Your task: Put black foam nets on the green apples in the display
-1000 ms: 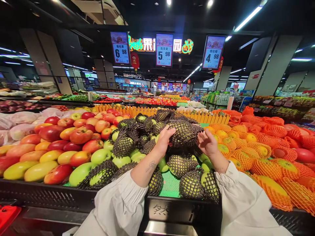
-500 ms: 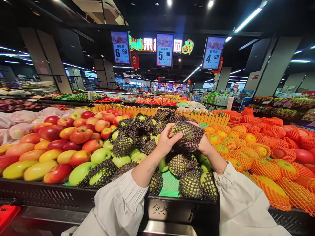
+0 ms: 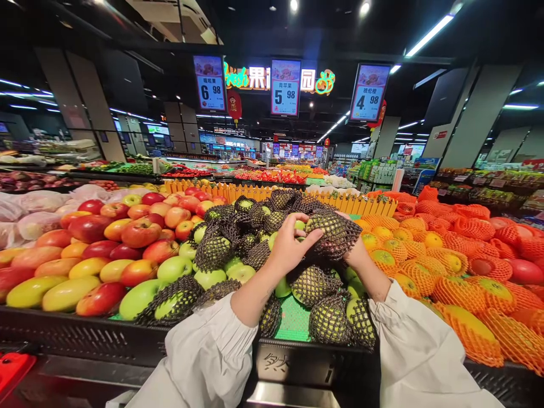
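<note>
A green apple in a black foam net (image 3: 334, 232) is held above the pile of apples, between my two hands. My left hand (image 3: 291, 245) curls at its left end, with the thumb against the net and the fingertips partly hidden behind. From the right and behind, my right hand (image 3: 356, 253) supports the same apple; most of its fingers are covered by the netting. Below lie several more netted green apples (image 3: 312, 284), and bare green apples (image 3: 209, 277) sit to the left.
Red and yellow apples (image 3: 141, 233) are heaped on the left. Oranges in orange nets (image 3: 414, 266) fill the right side, with red-netted fruit (image 3: 476, 229) beyond. A low yellow fence (image 3: 195, 191) runs behind. The black display edge (image 3: 127, 338) is nearest me; price screens (image 3: 285, 88) hang overhead.
Both hands and the netted apple have shifted slightly to the right. My left thumb now lies nearer the left end of the net.
</note>
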{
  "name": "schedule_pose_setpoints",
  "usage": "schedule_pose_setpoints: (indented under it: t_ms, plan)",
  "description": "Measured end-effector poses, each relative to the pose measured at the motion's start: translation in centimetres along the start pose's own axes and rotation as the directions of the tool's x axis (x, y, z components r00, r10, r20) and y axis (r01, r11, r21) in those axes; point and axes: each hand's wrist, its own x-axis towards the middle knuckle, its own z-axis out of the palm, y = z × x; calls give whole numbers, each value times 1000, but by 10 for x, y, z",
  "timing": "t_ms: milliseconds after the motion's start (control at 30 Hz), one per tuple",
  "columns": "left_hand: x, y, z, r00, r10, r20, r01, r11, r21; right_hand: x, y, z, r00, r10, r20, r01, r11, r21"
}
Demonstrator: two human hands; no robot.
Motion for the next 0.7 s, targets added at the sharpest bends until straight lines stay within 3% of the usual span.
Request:
schedule_pose_setpoints:
  t_ms: [67, 167, 333, 533, 700]
  plan:
    - [3, 0, -3, 994, 98, -54, -96, 995, 27, 0, 2, 0, 1000, -11, -11, 11, 1000, 17]
    - [7, -2, -3, 984, 169, -61, -173, 983, -61, 1, 5, 1, 999, 43, -25, -41, 996, 80]
    - [11, -4, -1, 998, 29, -56, -43, 960, -278, 0, 16, 1, 995, 80, -60, -71, 986, 150]
    - [15, -8, -7, 959, -57, -277, -31, 953, -302, -7, 18, 5, 970, 242, -34, -217, 914, 342]
    - [15, -17, -3, 995, -91, -32, 83, 978, -190, -10, 10, 8, 947, 321, -15, -278, 841, 465]
